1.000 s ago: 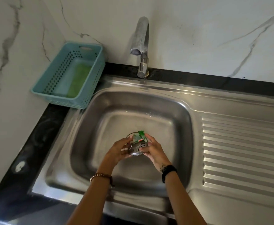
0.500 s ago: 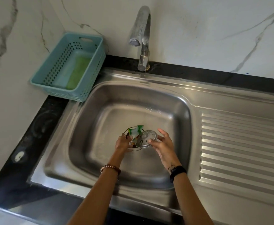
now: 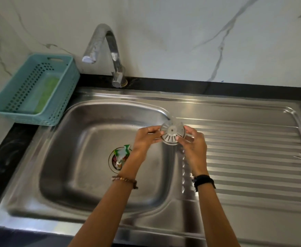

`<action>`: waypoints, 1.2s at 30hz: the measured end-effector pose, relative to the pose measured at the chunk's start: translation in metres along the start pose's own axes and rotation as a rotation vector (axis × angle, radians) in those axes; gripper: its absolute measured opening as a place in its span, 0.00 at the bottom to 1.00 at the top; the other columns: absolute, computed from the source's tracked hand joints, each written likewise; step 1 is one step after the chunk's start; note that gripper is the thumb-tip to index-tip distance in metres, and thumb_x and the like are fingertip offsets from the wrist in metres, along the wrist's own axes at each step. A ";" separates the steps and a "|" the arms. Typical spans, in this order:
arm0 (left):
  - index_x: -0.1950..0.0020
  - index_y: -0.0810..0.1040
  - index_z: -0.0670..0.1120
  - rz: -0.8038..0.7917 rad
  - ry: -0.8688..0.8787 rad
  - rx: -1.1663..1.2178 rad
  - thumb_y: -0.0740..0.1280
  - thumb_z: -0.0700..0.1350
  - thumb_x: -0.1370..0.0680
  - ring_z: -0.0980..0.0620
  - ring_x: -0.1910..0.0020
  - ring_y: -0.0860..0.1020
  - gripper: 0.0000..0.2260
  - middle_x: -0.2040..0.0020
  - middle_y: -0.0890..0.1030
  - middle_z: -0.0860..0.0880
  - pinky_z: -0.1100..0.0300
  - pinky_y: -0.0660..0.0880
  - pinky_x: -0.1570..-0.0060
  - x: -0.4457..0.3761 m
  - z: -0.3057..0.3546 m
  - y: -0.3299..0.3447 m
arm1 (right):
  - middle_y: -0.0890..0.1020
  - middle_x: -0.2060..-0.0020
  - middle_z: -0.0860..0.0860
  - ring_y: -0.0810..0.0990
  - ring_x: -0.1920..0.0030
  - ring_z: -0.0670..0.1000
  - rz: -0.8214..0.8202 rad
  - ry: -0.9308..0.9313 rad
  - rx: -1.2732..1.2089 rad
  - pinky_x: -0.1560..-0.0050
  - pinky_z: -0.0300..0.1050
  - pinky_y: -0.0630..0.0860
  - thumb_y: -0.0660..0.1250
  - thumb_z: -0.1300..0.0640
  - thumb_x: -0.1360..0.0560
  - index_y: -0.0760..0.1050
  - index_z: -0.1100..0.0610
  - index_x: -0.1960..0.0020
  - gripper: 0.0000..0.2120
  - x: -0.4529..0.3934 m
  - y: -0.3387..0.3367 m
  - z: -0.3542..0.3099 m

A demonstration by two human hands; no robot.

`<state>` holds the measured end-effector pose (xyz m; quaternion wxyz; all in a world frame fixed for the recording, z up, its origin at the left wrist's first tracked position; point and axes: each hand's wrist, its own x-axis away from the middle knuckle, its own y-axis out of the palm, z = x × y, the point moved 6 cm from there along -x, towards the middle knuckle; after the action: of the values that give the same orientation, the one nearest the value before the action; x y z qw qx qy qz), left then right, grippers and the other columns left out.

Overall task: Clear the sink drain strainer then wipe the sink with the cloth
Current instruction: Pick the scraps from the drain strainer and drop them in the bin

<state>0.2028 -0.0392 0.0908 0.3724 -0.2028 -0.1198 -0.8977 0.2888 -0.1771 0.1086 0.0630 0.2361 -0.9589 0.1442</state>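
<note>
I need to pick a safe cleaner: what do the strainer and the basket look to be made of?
The strainer looks like thin polished metal, probably stainless steel: silvery, reflective, with punched slots. The basket looks like matte moulded plastic: even teal colour, perforated walls, no shine.

Take the sink basin (image 3: 85, 157) as the mark. In its floor sits the drain (image 3: 118, 160), with scraps of litter (image 3: 122, 154) lying in and over the opening. Behind the basin, on the desk (image 3: 8, 148), the tap (image 3: 106, 56) stands with its spout arching out toward the left. Behind and to the left of the basin rests the basket (image 3: 64, 97), its near corner at the basin's rim, and a cloth (image 3: 47, 94) lies inside it. Right of the basin runs the ribbed drainboard (image 3: 253, 154). Above the basin's right edge, both hands hold the strainer (image 3: 172, 133) up, clear of the drain: left hand (image 3: 147, 141) on its left, right hand (image 3: 193, 145) on its right.
</note>
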 end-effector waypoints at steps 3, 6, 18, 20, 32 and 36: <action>0.44 0.78 0.31 0.063 0.014 -0.035 0.70 0.32 0.29 0.59 0.69 0.80 0.14 0.48 0.81 0.36 0.68 0.79 0.62 -0.011 0.001 0.031 | 0.74 0.41 0.57 0.76 0.43 0.54 -0.014 -0.063 0.220 0.41 0.47 0.76 0.73 0.60 0.30 0.73 0.57 0.36 0.24 -0.019 -0.019 -0.001; 0.46 0.78 0.30 0.119 -0.004 -0.030 0.71 0.31 0.30 0.53 0.66 0.80 0.13 0.48 0.81 0.34 0.70 0.79 0.66 -0.020 -0.001 0.048 | 0.70 0.38 0.56 0.73 0.43 0.50 -0.081 -0.058 0.294 0.46 0.33 0.73 0.75 0.60 0.32 0.70 0.57 0.34 0.28 -0.032 -0.024 0.005; 0.48 0.80 0.37 0.196 0.056 -0.293 0.73 0.37 0.30 0.51 0.59 0.82 0.12 0.51 0.83 0.41 0.59 0.81 0.56 -0.036 -0.006 0.072 | 0.69 0.36 0.54 0.69 0.36 0.52 -0.043 -0.072 0.450 0.44 0.35 0.66 0.69 0.62 0.28 0.64 0.57 0.29 0.29 -0.044 -0.041 0.016; 0.43 0.78 0.38 0.187 0.059 -0.310 0.73 0.38 0.30 0.50 0.54 0.81 0.16 0.51 0.81 0.44 0.60 0.80 0.52 -0.035 -0.007 0.073 | 0.68 0.35 0.55 0.67 0.35 0.52 -0.036 -0.073 0.454 0.44 0.35 0.67 0.69 0.62 0.28 0.64 0.57 0.30 0.28 -0.042 -0.041 0.013; 0.51 0.78 0.41 0.514 -0.037 -0.627 0.66 0.40 0.26 0.42 0.51 0.80 0.06 0.50 0.82 0.41 0.51 0.78 0.52 -0.010 -0.086 -0.108 | 0.79 0.45 0.53 0.78 0.49 0.48 -0.349 -0.060 0.353 0.53 0.31 0.70 0.66 0.60 0.25 0.77 0.56 0.44 0.10 0.027 0.116 0.026; 0.37 0.70 0.40 0.371 -0.050 -1.025 0.66 0.45 0.25 0.43 0.40 0.72 0.18 0.38 0.73 0.41 0.49 0.75 0.44 -0.032 -0.114 -0.131 | 0.82 0.49 0.53 0.78 0.51 0.50 -0.345 0.177 0.369 0.53 0.38 0.72 0.63 0.61 0.25 0.78 0.58 0.47 0.09 0.030 0.147 0.068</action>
<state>0.0978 0.0302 -0.0331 0.3751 -0.3974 0.3621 -0.7551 0.1897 -0.0870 0.0130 0.1264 0.3901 -0.8527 0.3238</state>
